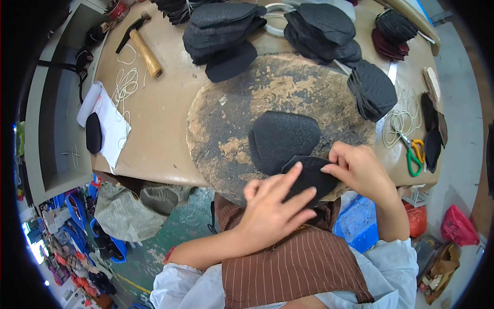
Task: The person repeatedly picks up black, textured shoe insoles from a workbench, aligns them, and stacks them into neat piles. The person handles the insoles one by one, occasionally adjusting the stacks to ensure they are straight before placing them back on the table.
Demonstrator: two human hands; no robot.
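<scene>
A dark, rounded leather-like piece [313, 179] lies at the near edge of the worn round board [206, 118]. My left hand [272, 206] rests on it with fingers spread and stretched out. At its right edge my right hand [360, 167] pinches the same piece between thumb and fingers. Just beyond, partly under that piece, lie a few black textured pieces [285, 136] overlapping one another. Part of the held piece is covered by my left fingers.
Stacks of black textured pieces [218, 33] and further stacks [324, 31] stand at the back. A hammer [146, 54] and a paper roll [90, 105] lie left. To the right are a smaller black stack [373, 90], white cord [404, 121] and scissors [414, 154].
</scene>
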